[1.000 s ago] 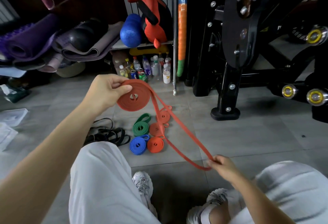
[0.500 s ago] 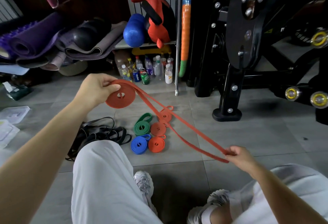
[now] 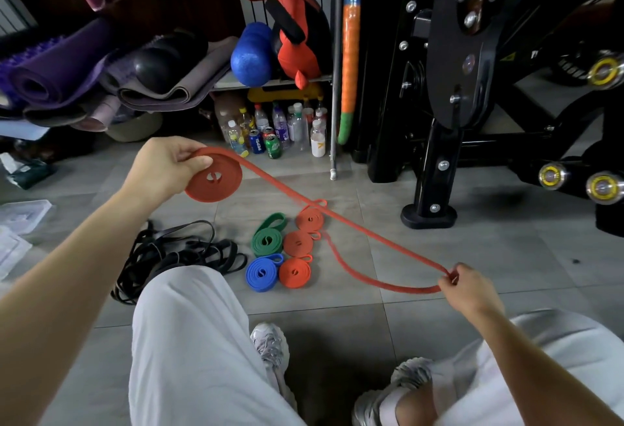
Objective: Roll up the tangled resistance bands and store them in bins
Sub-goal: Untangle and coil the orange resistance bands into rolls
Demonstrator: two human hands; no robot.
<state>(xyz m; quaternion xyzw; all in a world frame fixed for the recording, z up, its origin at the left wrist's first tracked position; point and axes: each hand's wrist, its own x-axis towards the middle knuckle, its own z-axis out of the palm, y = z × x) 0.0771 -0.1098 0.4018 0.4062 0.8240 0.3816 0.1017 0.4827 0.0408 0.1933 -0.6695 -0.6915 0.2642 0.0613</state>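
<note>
My left hand (image 3: 165, 165) grips the rolled part of an orange resistance band (image 3: 216, 179), a flat coil held up over the floor. The band's loose double tail (image 3: 351, 226) runs down to the right, where my right hand (image 3: 467, 285) pinches its end loop; one strand sags toward the floor. On the tiles below lie finished rolls: three orange rolls (image 3: 297, 244), a green roll (image 3: 267, 239) and a blue roll (image 3: 261, 273). A tangle of black bands (image 3: 175, 253) lies left of them, beside my left knee.
Clear plastic bins (image 3: 23, 212) sit on the floor at far left. Bottles and cans (image 3: 270, 135) stand under a shelf of yoga mats (image 3: 57, 74). A black gym machine (image 3: 439, 141) fills the right. My legs in light trousers (image 3: 189, 341) occupy the foreground.
My right hand has pulled the band's end farther to the right, stretching the tail out. My left hand with the coil has shifted left and tilted the coil flatter.
</note>
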